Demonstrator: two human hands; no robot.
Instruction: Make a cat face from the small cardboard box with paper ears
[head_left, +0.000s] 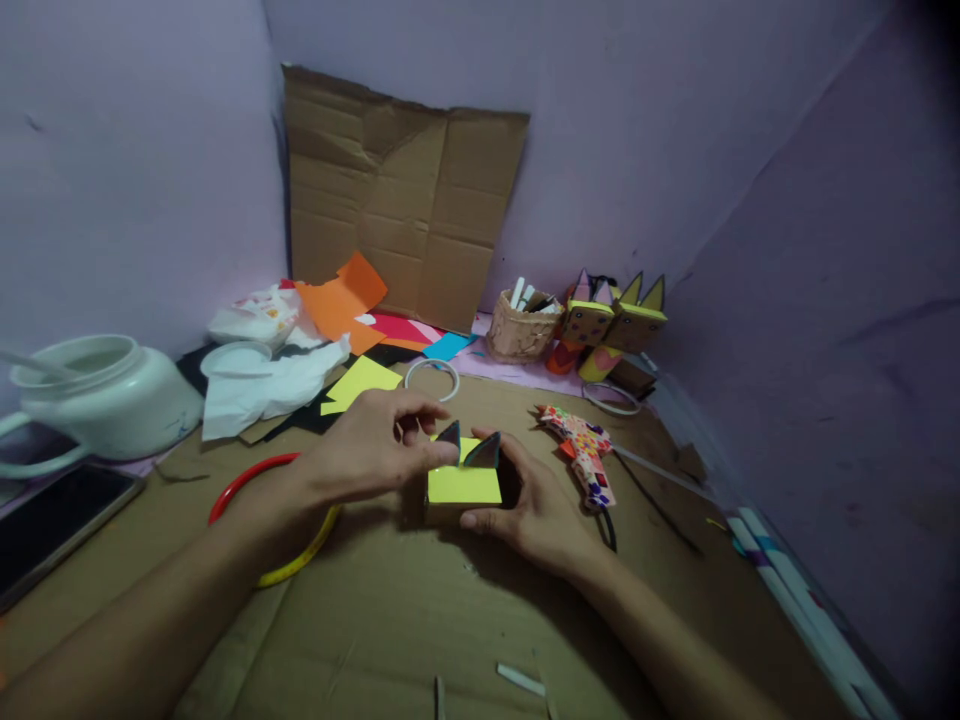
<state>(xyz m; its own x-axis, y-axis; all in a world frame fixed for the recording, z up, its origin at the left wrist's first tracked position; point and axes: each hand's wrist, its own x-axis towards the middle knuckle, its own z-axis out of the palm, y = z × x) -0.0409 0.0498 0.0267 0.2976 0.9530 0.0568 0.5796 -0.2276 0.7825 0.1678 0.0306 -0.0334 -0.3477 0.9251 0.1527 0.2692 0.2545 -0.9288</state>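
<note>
By the near edge of the worktop (360,640) lies a short white stick (520,679), well apart from both hands. Beyond it, about midway between the left and right edges, is a small box (465,488) with a bright yellow top and 2 dark triangular ears standing on it. The ears form a left-to-right row; the view is too foreshortened to tell which side of the box is longer.

The right hand (531,505) is curled round the box's right side, thumb at the near face and fingers behind, and has hold of it. The left hand (382,440) comes in from the left, half curled, its thumb against the left ear (451,434); I cannot tell whether its fingers grip that ear from behind. The left ear lies right at that thumb tip, so the left hand is the nearer of the 2 to it, while the right ear (484,453) leans nearer the right hand.

A red and yellow ring (259,466) lies partly hidden by the left forearm, with a phone (60,530) at the left edge. Toward the right edge rests a floral-patterned glue gun (576,430).

Farther off, along the far edge, are orange paper (354,288), a basket (523,335) of pens and 2 eared figures (589,322). Behind them a cardboard sheet (405,190) leans on the wall.
</note>
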